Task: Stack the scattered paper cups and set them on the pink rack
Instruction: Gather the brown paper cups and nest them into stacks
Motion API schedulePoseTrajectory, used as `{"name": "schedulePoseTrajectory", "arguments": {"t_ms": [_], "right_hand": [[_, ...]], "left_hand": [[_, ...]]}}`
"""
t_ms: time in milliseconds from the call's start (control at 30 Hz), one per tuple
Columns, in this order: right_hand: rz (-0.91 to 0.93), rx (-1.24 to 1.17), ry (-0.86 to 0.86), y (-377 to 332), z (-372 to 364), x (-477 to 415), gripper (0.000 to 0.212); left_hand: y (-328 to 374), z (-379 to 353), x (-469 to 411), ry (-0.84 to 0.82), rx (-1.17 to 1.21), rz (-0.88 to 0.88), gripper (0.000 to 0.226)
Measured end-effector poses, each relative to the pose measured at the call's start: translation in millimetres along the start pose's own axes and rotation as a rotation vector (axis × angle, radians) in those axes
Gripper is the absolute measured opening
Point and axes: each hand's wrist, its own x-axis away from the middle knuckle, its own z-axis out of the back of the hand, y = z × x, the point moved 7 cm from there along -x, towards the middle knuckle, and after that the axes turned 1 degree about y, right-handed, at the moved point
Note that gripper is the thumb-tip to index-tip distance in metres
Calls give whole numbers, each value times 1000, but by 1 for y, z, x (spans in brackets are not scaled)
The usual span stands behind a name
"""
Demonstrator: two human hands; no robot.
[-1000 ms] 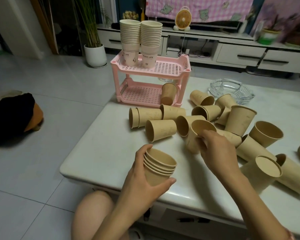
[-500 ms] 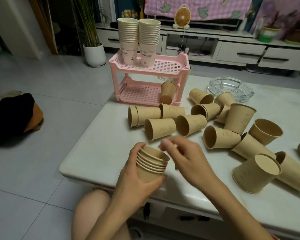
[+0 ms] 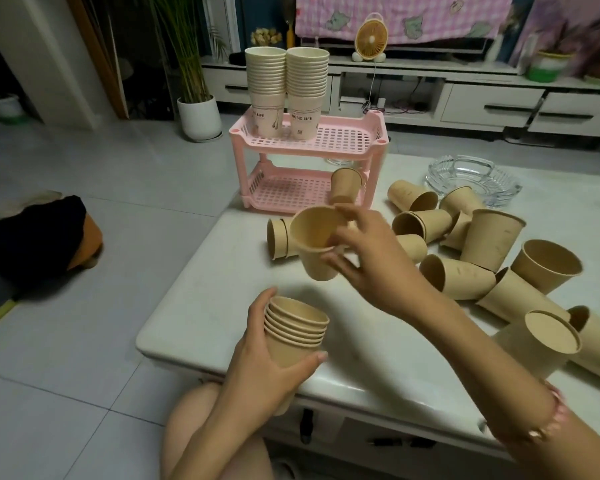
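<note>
My left hand [image 3: 260, 372] grips a stack of several nested brown paper cups [image 3: 293, 329], held upright at the table's near edge. Above and beyond it, my right hand [image 3: 364, 251] holds a single brown cup [image 3: 314, 237] in the air, mouth tilted toward me. Several more brown cups [image 3: 465, 277] lie scattered on the white table [image 3: 201, 320] to the right, some on their sides, some nested. The pink two-tier rack [image 3: 340, 142] stands at the table's far left, with two tall stacks of white cups [image 3: 286, 88] on its top tier and one brown cup [image 3: 345, 185] on the lower tier.
A glass ashtray [image 3: 471, 178] sits at the back right of the table. A pair of nested cups [image 3: 278, 239] lies on its side just behind the lifted cup. A black and orange bundle [image 3: 39, 233] lies on the tiled floor to the left. My knee [image 3: 201, 431] shows below the table edge.
My right hand put a cup into the stack, then reached forward and picked up another single cup, now lifted off the table. The stack in my left hand has grown by one.
</note>
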Motion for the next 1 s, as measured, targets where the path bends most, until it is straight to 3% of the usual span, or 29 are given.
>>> {"name": "schedulePoseTrajectory", "arguments": {"t_ms": [100, 200, 267, 333, 367, 433, 467, 533, 633, 767, 867, 967, 1000], "right_hand": [[-282, -482, -78, 3, 5, 26, 25], [-329, -562, -381, -20, -22, 58, 33], [-313, -547, -490, -24, -33, 71, 44], [-369, -589, -426, -13, -29, 66, 46], [-410, -568, -315, 1, -24, 59, 41], [-359, -220, -71, 35, -10, 41, 32], [-311, 29, -54, 49, -11, 33, 33], [-260, 379, -224, 71, -30, 26, 39], [-152, 617, -309, 76, -37, 18, 21], [-39, 817, -435, 79, -40, 13, 26], [-61, 626, -266, 71, -14, 9, 16], [-200, 32, -4, 44, 28, 16, 12], [-265, -206, -19, 32, 33, 20, 12]], "left_hand": [[0, -7, -3, 4, 5, 7, 102], [10, -15, -5, -42, 41, -23, 104], [16, -19, -5, -77, 54, -45, 101], [17, -18, -3, -62, 47, -76, 92], [18, -17, -3, -53, 41, -88, 86], [16, -16, -3, -45, 44, -85, 80], [16, -15, -2, -44, 48, -77, 80], [17, -15, -2, -46, 50, -70, 81], [19, -14, -2, -64, 52, -73, 84], [18, -16, -2, -82, 62, -63, 85], [17, -15, -2, -77, 69, -61, 86], [17, -15, -3, -66, 67, -71, 90], [18, -17, -4, -68, 74, -72, 93]]}}
